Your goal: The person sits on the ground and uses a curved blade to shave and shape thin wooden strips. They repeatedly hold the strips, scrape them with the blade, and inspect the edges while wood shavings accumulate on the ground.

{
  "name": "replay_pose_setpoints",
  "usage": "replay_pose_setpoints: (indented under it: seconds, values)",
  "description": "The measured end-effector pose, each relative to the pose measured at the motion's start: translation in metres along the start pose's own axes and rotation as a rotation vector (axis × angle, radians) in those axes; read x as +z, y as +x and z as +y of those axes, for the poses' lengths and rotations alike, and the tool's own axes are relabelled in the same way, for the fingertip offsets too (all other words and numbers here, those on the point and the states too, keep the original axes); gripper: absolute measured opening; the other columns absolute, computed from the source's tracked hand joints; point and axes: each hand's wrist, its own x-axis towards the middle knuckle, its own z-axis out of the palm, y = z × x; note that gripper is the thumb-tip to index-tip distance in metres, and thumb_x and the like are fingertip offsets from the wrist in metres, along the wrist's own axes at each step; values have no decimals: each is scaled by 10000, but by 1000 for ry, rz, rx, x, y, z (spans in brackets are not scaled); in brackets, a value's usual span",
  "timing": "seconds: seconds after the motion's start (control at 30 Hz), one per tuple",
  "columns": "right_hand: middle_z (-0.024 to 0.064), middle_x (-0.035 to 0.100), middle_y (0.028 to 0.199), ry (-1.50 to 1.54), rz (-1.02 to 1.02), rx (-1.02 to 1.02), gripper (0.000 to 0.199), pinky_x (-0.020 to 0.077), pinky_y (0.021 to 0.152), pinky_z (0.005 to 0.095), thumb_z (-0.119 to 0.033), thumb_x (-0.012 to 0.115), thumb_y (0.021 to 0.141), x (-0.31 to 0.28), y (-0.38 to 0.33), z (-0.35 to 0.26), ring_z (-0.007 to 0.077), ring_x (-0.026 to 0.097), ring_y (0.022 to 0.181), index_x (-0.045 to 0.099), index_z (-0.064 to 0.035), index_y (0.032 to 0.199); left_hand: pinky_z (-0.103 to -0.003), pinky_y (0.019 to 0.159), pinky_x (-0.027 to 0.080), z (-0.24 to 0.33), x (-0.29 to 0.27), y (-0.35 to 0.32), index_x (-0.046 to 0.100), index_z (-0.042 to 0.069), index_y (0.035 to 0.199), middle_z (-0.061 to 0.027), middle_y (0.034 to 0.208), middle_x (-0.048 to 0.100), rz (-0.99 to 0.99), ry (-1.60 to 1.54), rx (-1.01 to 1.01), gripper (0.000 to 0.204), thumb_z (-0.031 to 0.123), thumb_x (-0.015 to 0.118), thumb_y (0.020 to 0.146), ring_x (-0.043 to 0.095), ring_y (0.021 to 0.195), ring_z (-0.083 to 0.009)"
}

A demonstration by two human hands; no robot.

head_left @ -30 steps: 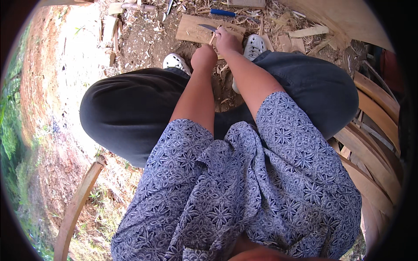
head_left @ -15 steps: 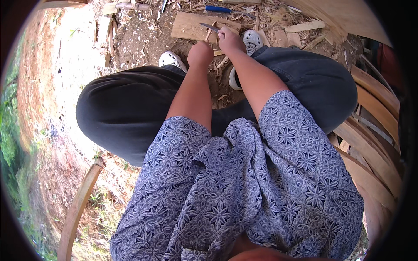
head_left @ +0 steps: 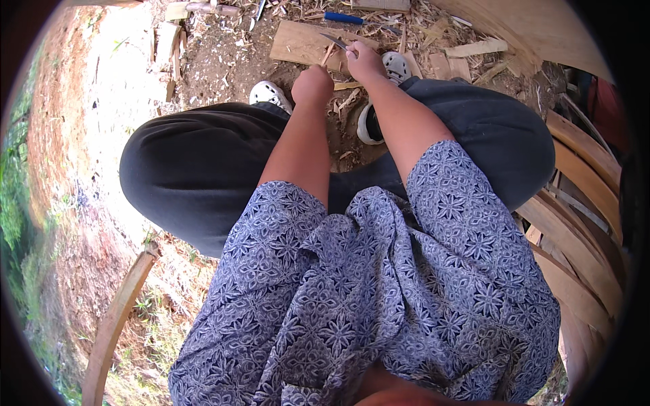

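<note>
Here's the stick [head_left: 329, 53], a slim pale sliver of wood at the upper middle of the frame, tipped up and leaning a touch to the right, its lower end gone into the left hand [head_left: 313, 85]. That hand is a closed fist, knuckles rounded, fingers folded out of sight around the wood. And right beside it, the right hand [head_left: 365, 62], curled shut on the knife [head_left: 333, 40], its handle mostly covered by the fingers, the dark, narrow blade pointing to the upper left. Blade and stick cross at the stick's top end; touching or just over it, I can't tell. Behind them lies the board [head_left: 298, 44], flat, smooth and tan, chips scattered on its face. Just above, a blue handle [head_left: 344, 17], straight and smooth, among curly, papery shavings [head_left: 433, 30] on brown dirt. Pale shoes [head_left: 269, 93] with holes punched in them flank the hands, and dark, plain-woven trousers [head_left: 196, 162] bulge over both knees. Lower middle, it's all shirt [head_left: 365, 298], soft creased cloth in a blue-and-white floral print. Out at the right edge, bowed wooden slats [head_left: 582, 243] stack side by side; at lower left, one curved beam [head_left: 115, 325], square-edged and light brown, stands against sunlit, grassy ground.
</note>
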Motion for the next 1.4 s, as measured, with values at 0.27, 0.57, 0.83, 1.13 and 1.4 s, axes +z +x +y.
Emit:
replay_pose_setpoints:
  seconds: [0.27,0.57,0.83,1.13,1.4]
  values:
    - [79,710,1092,-47,-31,44,214,526,835,460,-360,531,993,-3,-26,-7,326,672,1031,619,-246,1152,-493,854,546,6,1,-1,700,65,1061,-206,1051,722,-13,42,-65,393,346,427,1033,693,1015,-384]
    - [88,710,1081,-80,39,36,177,530,826,472,-329,513,995,18,-14,-16,320,678,1034,613,-235,1107,-523,914,515,6,-6,-7,668,18,1100,-273,1075,696,-22,0,-52,431,342,389,1042,665,1053,-437]
    - [84,708,1092,-82,4,22,181,525,857,452,-317,537,986,9,7,-16,307,669,1062,631,-233,1115,-517,926,517,11,-10,-6,665,25,1130,-259,1107,696,-24,41,-49,437,351,387,1046,667,1069,-422]
    - [78,700,1121,-104,5,42,190,527,867,452,-322,529,994,0,-6,-16,304,667,1070,622,-222,1126,-480,877,545,8,-2,-1,694,79,1105,-180,1097,721,-14,78,-68,363,327,442,1024,694,1044,-359]
    - [78,709,1114,-58,-13,29,199,530,877,445,-340,564,980,6,22,-3,310,669,1067,642,-225,1122,-482,877,543,8,-8,-2,684,95,1100,-187,1098,719,-35,114,-71,428,378,369,1036,691,1047,-355]
